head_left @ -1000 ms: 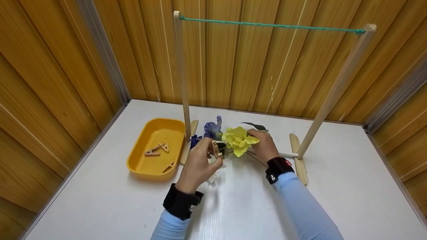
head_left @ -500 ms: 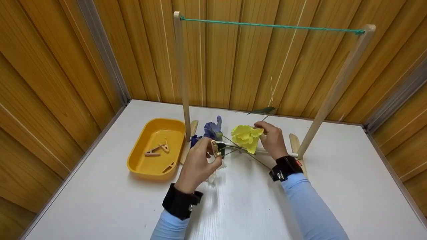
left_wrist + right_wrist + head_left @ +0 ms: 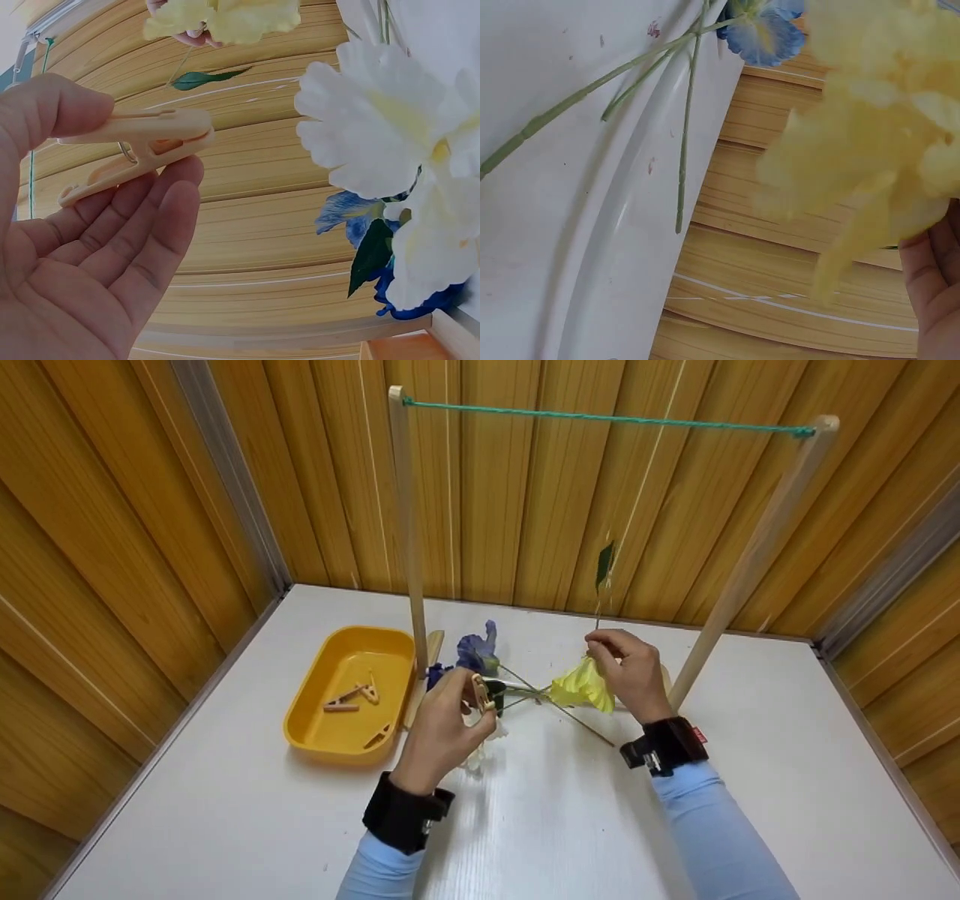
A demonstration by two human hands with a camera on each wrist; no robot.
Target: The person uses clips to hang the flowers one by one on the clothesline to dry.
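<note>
My left hand (image 3: 448, 718) pinches a wooden clothespin (image 3: 481, 694) between thumb and fingers, seen close as the clothespin (image 3: 139, 150) in the left wrist view. My right hand (image 3: 628, 669) pinches the stem of a yellow flower (image 3: 581, 691), bloom hanging down and a green leaf (image 3: 604, 564) pointing up. The yellow flower (image 3: 870, 127) fills the right wrist view. Blue flowers (image 3: 475, 654) and a white flower (image 3: 390, 135) lie on the table between my hands. Above stands a wooden rack with a green string (image 3: 600, 418).
A yellow tray (image 3: 315, 712) with several clothespins sits left of the rack's left post (image 3: 409, 532). The right post (image 3: 742, 570) leans just behind my right hand. Wood-panelled walls close in the white table (image 3: 225, 810) on three sides. Loose green stems (image 3: 630, 75) lie on the table.
My right hand has lifted the yellow flower off the pile and turned it upside down, moving right; the leaf swung upward. My left hand has stayed put with the clothespin.
</note>
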